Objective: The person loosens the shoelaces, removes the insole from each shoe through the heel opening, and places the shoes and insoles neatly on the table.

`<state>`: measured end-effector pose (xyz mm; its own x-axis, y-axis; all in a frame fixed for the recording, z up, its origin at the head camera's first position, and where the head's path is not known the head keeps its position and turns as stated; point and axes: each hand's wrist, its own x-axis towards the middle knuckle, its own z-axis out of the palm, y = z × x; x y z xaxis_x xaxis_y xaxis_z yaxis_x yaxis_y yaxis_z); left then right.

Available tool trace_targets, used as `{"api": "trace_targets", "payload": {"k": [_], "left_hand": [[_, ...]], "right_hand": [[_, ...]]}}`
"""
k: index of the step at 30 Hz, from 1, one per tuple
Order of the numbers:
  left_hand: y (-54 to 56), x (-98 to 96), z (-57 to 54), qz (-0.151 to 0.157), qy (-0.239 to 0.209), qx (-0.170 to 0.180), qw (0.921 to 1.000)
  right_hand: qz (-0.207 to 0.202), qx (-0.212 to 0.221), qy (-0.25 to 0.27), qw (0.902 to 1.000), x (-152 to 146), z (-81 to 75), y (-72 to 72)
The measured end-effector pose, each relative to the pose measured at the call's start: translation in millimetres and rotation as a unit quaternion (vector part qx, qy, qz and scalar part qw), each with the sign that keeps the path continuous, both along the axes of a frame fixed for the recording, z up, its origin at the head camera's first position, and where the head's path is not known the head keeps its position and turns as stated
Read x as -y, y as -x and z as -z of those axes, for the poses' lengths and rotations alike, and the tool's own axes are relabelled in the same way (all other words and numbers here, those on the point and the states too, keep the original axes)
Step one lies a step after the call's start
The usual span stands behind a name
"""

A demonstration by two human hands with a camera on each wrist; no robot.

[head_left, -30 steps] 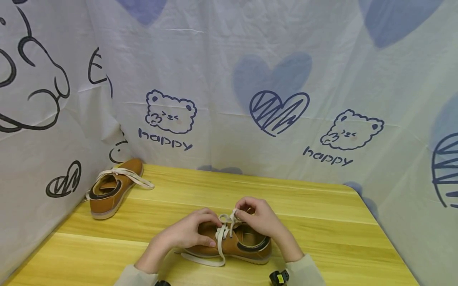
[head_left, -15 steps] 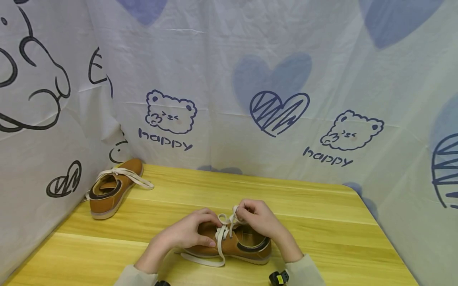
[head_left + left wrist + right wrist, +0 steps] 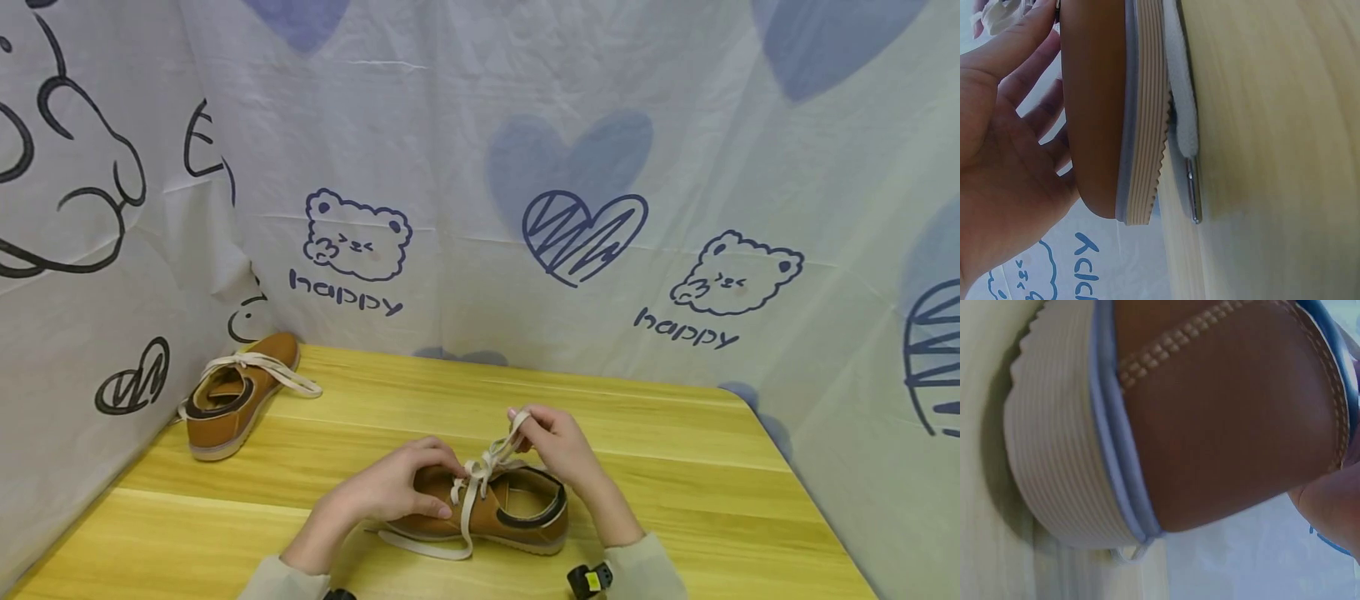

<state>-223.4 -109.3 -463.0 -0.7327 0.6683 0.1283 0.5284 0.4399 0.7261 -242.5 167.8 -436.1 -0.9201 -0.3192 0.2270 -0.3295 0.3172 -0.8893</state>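
A brown leather shoe (image 3: 510, 523) with cream laces lies on its sole, toe to the left. Around its front part my left hand (image 3: 393, 483) grips, thumb on the near side and fingers on the far side. My right hand (image 3: 558, 446) pinches a stretch of shoelace (image 3: 504, 446) and holds it up above the shoe opening. Another lace end (image 3: 427, 548) trails over the near side onto the table; its metal tip (image 3: 1192, 187) shows beside the sole in the left wrist view. The right wrist view is filled by the stitched heel (image 3: 1229, 425), and the pinching fingertips are out of it.
A second brown shoe (image 3: 240, 408) with its cream laces tied stands at the table's far left corner. White printed cloth (image 3: 480, 167) hangs behind and beside the wooden table (image 3: 675, 483).
My right hand has risen and shifted slightly right, drawing the lace out into a longer, tauter stretch from the knot area. The left hand and the shoe stay in place.
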Motion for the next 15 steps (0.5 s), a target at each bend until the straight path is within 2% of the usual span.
{"api": "trace_targets", "payload": {"k": [15], "left_hand": [[-1.1, -0.2, -1.5, -0.004, 0.002, 0.007, 1.0]], "right_hand": [[0.036, 0.013, 0.042, 0.9984, -13, -6.9, 1.9]]}}
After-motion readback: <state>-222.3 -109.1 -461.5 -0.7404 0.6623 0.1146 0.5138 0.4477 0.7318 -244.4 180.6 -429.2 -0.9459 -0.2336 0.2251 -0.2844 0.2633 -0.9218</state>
